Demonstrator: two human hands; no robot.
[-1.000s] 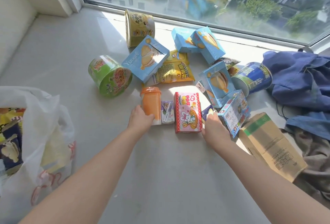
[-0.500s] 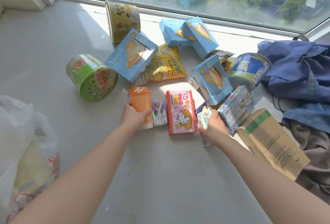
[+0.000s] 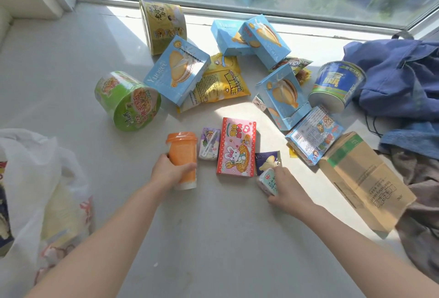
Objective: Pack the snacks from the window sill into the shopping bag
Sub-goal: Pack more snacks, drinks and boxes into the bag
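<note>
While a white plastic shopping bag (image 3: 31,179) sags at the left edge of the pale window sill (image 3: 213,238) with a few packets already inside, most snacks lie unpacked toward the far edge by the glass. The person's left hand (image 3: 166,174) grips an orange lidded plastic cup (image 3: 183,153); the right hand (image 3: 289,193), well apart, closes on a small pale-green packet (image 3: 269,182) beside a pink rabbit-print carton (image 3: 237,148). A green noodle bowl (image 3: 128,100), yellow tub (image 3: 164,24), sky-blue biscuit boxes (image 3: 178,69) and blue tin (image 3: 337,84) wait; packing looks far from done.
</note>
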